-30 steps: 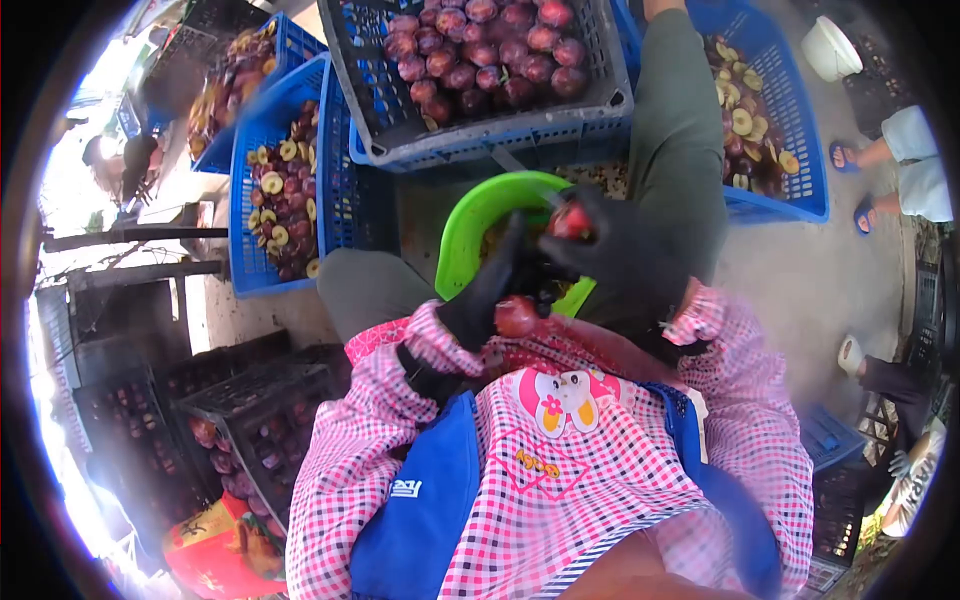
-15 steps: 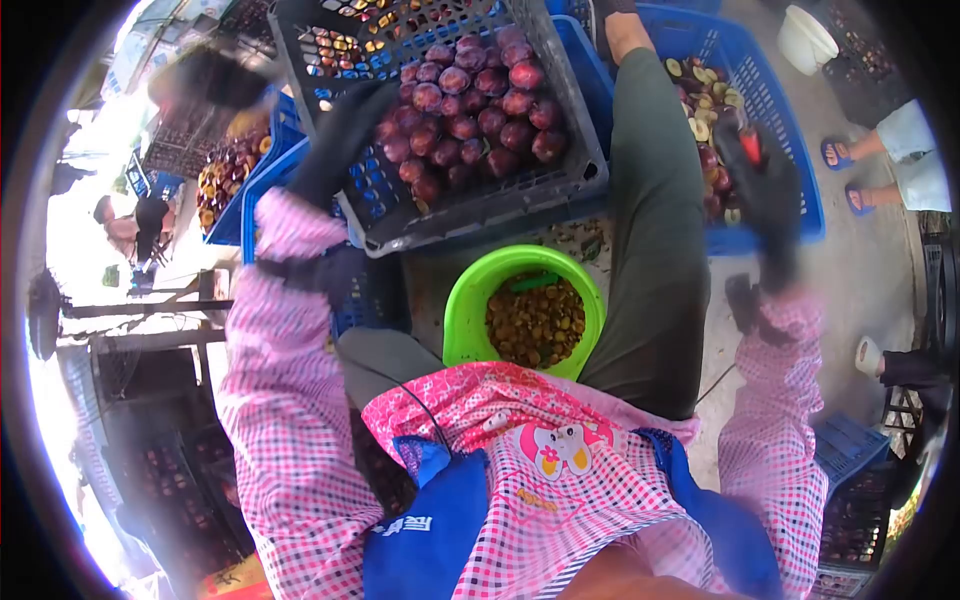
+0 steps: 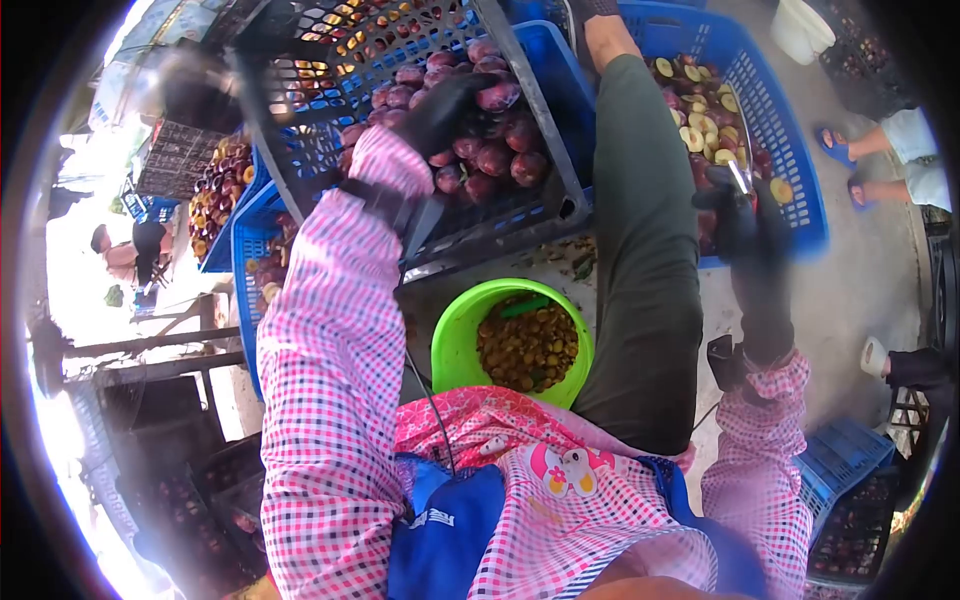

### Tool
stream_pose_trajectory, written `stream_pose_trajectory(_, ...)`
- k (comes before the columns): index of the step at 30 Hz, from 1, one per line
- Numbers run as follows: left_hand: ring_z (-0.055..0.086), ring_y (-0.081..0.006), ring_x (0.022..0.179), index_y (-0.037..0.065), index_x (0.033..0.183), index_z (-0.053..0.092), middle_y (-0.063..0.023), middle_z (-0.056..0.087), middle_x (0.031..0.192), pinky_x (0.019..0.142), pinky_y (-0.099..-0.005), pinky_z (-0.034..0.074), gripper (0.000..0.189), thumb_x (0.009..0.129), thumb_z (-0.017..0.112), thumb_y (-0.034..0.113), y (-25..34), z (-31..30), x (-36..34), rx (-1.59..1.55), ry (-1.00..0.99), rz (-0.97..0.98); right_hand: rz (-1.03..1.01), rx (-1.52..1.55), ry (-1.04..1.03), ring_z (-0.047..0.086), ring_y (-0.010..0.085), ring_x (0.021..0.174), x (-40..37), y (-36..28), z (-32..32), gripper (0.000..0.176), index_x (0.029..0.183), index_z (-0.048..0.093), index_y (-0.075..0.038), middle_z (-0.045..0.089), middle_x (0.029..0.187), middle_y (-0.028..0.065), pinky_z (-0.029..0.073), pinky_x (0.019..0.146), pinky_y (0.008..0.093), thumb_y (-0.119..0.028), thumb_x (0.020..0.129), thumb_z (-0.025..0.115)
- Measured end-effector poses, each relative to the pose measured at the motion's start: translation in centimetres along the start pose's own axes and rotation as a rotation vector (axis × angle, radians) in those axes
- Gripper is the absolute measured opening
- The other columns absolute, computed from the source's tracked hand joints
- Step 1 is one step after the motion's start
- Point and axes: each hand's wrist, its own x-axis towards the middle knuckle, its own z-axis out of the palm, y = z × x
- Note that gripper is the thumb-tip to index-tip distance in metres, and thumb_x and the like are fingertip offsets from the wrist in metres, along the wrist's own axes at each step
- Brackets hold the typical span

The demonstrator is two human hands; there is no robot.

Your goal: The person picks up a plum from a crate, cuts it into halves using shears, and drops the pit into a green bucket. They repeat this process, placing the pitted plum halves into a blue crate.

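My left hand [image 3: 455,108], in a black glove, reaches into the black crate [image 3: 545,225] of whole dark-red plums [image 3: 480,160]. Its fingers close round a plum [image 3: 499,96] on top of the pile. My right hand [image 3: 750,225], also gloved in black, is closed on a small knife [image 3: 740,178] with a short shiny blade; part of its grip is hidden by the fingers. That hand hovers over the near edge of a blue crate [image 3: 815,215] containing halved plums [image 3: 705,120] with yellow flesh.
Between my legs stands a lime-green bucket [image 3: 450,345] with brown pits and a green item inside. Another blue crate [image 3: 245,230] of cut plums is at left. A white bucket [image 3: 800,30] and a person's sandalled feet [image 3: 850,165] are at right.
My left hand has moved right, from the crate's left side onto the plums, and closed round one. The right hand has come slightly down and left with the knife. The black crate appears shifted left.
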Motion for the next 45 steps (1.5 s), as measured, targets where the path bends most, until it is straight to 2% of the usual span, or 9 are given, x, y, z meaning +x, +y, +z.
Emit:
stream_pose_trajectory(4,0.065,-0.0274,0.094,0.004,0.123,0.052,-0.0133,0.063,0.107,0.082,-0.0399,0.054,0.041,0.096,0.047,0.035,-0.3,5.9,-12.4,-0.247,-0.169,0.289,0.130,0.152,-0.233,0.055,0.0070,0.077,-1.7,-3.0,1.1,0.028,0.120,0.057,-0.001,0.064,0.087,0.0043,0.044,0.070,0.0229,-0.019,0.100,0.051)
stream_pose_trajectory(6,0.065,-0.0224,0.083,0.006,0.119,0.054,-0.0095,0.065,0.101,0.071,-0.0357,0.053,0.041,0.099,0.043,0.040,-3.4,7.2,-15.2,0.603,0.333,0.563,0.033,0.069,-0.254,0.055,0.0084,0.076,-3.3,-4.9,3.9,0.026,0.120,0.056,-0.002,0.062,0.084,0.0039,0.045,0.069,0.0262,-0.015,0.098,0.053)
stream_pose_trajectory(7,0.065,-0.0224,0.083,0.006,0.119,0.054,-0.0095,0.065,0.101,0.071,-0.0357,0.053,0.041,0.099,0.043,0.040,-4.4,8.9,-17.2,0.598,0.342,0.546,-0.060,0.076,-0.281,0.055,0.0117,0.071,-4.1,-5.2,4.9,0.023,0.116,0.057,-0.001,0.061,0.080,0.0051,0.046,0.064,0.0309,-0.014,0.097,0.055)
stream_pose_trajectory(9,0.062,-0.0167,0.073,0.009,0.116,0.057,-0.0060,0.066,0.096,0.061,-0.0300,0.049,0.047,0.099,0.039,0.049,-6.1,12.1,-20.6,-0.670,-0.063,0.159,-0.088,0.085,-0.347,0.056,0.0141,0.068,-6.1,-4.4,6.7,0.022,0.113,0.057,-0.001,0.060,0.078,0.0066,0.045,0.062,0.0324,-0.015,0.097,0.055)
stream_pose_trajectory(15,0.058,-0.0106,0.071,0.010,0.116,0.056,-0.0030,0.064,0.099,0.058,-0.0247,0.044,0.057,0.098,0.032,0.058,-9.6,14.8,-25.2,-0.662,-0.029,0.091,-0.279,-0.086,-0.490,0.058,0.0383,0.065,-11.0,-3.9,9.5,0.018,0.098,0.055,-0.003,0.057,0.074,0.0186,0.043,0.055,0.0412,-0.020,0.095,0.056)
stream_pose_trajectory(17,0.049,-0.0085,0.060,0.013,0.114,0.056,0.0012,0.059,0.085,0.051,-0.0215,0.035,0.053,0.098,0.034,0.058,-9.6,16.3,-25.7,-0.524,0.242,0.052,-0.254,-0.103,-0.534,0.058,0.0382,0.065,-11.3,-3.7,9.5,0.018,0.099,0.055,-0.003,0.058,0.073,0.0186,0.042,0.055,0.0414,-0.020,0.095,0.056)
stream_pose_trajectory(24,0.048,-0.0087,0.059,0.011,0.121,0.054,0.0011,0.060,0.089,0.050,-0.0226,0.034,0.053,0.099,0.034,0.055,-10.9,15.6,-26.5,-0.514,0.187,0.140,-0.205,-0.073,-0.596,0.058,0.0388,0.064,-12.1,-3.4,10.3,0.018,0.103,0.057,-0.003,0.058,0.071,0.0193,0.042,0.054,0.0420,-0.019,0.094,0.056)
stream_pose_trajectory(32,0.060,-0.0158,0.099,0.008,0.126,0.052,-0.0050,0.062,0.113,0.082,-0.0329,0.046,0.051,0.100,0.037,0.050,-12.1,15.8,-26.3,-0.600,0.192,0.134,-0.229,-0.086,-0.529,0.059,0.0385,0.062,-12.1,-1.8,10.6,0.020,0.105,0.057,-0.002,0.058,0.070,0.0187,0.042,0.053,0.0416,-0.019,0.094,0.056)
stream_pose_trajectory(45,0.058,-0.0140,0.083,0.007,0.127,0.050,-0.0037,0.061,0.104,0.070,-0.0306,0.046,0.052,0.100,0.039,0.049,-11.4,14.9,-26.5,-0.457,0.027,0.083,-0.407,-0.359,-0.484,0.061,0.0371,0.062,-12.8,-0.1,11.0,0.028,0.103,0.057,-0.002,0.061,0.072,0.0196,0.046,0.052,0.0445,-0.025,0.089,0.062)
